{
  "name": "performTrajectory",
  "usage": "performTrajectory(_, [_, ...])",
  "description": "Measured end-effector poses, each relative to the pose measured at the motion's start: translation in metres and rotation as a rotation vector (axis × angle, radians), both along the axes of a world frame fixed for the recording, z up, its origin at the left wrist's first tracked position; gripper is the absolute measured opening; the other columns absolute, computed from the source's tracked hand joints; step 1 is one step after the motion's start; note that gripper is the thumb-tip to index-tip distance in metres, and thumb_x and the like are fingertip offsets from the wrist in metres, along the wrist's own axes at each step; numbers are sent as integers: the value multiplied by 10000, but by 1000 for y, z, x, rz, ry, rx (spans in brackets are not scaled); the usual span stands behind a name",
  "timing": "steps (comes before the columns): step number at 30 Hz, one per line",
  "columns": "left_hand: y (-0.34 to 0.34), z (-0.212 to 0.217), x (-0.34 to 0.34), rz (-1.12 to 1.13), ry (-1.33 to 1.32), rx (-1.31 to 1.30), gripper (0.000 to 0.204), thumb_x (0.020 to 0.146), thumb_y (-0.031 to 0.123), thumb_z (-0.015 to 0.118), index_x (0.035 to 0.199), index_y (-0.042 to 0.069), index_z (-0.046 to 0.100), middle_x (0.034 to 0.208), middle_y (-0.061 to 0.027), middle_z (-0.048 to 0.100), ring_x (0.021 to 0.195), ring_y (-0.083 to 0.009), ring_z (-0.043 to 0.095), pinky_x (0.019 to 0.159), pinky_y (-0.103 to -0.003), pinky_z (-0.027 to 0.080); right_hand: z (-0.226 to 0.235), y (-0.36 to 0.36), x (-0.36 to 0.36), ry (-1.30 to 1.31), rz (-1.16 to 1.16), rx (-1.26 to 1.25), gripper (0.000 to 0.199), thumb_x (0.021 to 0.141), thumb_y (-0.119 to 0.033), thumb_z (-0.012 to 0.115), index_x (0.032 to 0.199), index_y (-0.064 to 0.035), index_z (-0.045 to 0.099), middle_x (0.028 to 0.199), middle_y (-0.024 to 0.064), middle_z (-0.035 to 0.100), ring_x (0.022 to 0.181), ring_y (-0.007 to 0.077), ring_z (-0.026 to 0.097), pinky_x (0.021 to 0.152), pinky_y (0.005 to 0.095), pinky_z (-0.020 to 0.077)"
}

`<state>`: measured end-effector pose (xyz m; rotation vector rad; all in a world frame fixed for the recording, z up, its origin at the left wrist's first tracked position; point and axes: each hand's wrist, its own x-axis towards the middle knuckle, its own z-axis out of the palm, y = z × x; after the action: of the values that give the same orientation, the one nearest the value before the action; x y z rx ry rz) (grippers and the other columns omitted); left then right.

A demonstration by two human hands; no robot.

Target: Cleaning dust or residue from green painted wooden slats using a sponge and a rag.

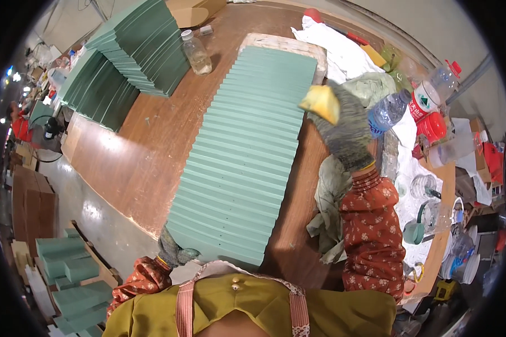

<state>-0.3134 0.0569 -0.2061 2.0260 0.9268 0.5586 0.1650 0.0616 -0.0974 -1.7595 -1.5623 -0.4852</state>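
Note:
A long row of overlapping pale green boards [239,168] lies fanned out on the brown table, like steps running from near to far. My right hand [347,132], in a grey knitted glove, is closed around a yellow sponge [322,104] beside the far right edge of the boards. At their near left corner is my left hand [175,251], gloved too. Its visible fingers spread apart along the corner and touch the bottom board; some of them are hidden. Under the far end of the row shows a whitish, worn slab [289,42].
Stacks of green boards [146,48] stand at the far left, near a clear bottle [197,53]. Rags [328,202], a blue-labelled water bottle [387,112] and a red-and-white tub [424,98] crowd the right side. More green pieces [76,275] lie below, left of the table.

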Motion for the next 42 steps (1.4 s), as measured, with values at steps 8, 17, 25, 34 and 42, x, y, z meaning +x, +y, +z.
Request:
performTrajectory(8, [0, -6, -1, -17, -8, -53, 974, 689, 639, 739, 1348, -7, 426, 1214, -190, 569, 1107, -359, 565, 944, -453, 439, 7, 35, 27, 574, -38, 76, 702, 731, -287, 828, 1303, -16, 525, 1189, 221, 598, 1094, 339, 596, 979, 412, 468])
performTrajectory(17, [2, 4, 6, -59, -12, -26, 917, 675, 599, 770, 1305, -2, 480, 1193, -195, 578, 1068, -382, 575, 915, -464, 448, 7, 66, 73, 452, -253, 40, 694, 738, -248, 817, 1332, -81, 499, 1239, 170, 601, 1133, 300, 597, 971, 370, 472])
performTrajectory(25, [5, -9, -3, -99, 50, 117, 897, 674, 603, 772, 1293, 13, 500, 1181, -184, 583, 1055, -379, 569, 909, -462, 444, 14, 85, 66, 441, -204, 6, 729, 745, -282, 815, 1350, -62, 473, 1251, 170, 597, 1146, 300, 589, 991, 373, 457])
performTrajectory(34, [-1, 2, 7, -8, -97, 46, 891, 694, 603, 751, 1310, 17, 486, 1213, -185, 571, 1105, -385, 543, 951, -473, 410, 12, 66, 50, 551, -210, 10, 735, 749, -320, 806, 1332, -12, 481, 1234, 204, 596, 1138, 318, 592, 987, 374, 461])
performTrajectory(42, [3, -2, 11, -29, -102, 3, 892, 696, 592, 749, 1318, 14, 480, 1235, -192, 557, 1107, -391, 539, 959, -476, 407, -9, 38, 41, 702, -87, 119, 707, 771, -262, 796, 1337, -2, 462, 1213, 209, 593, 1104, 307, 603, 949, 369, 487])
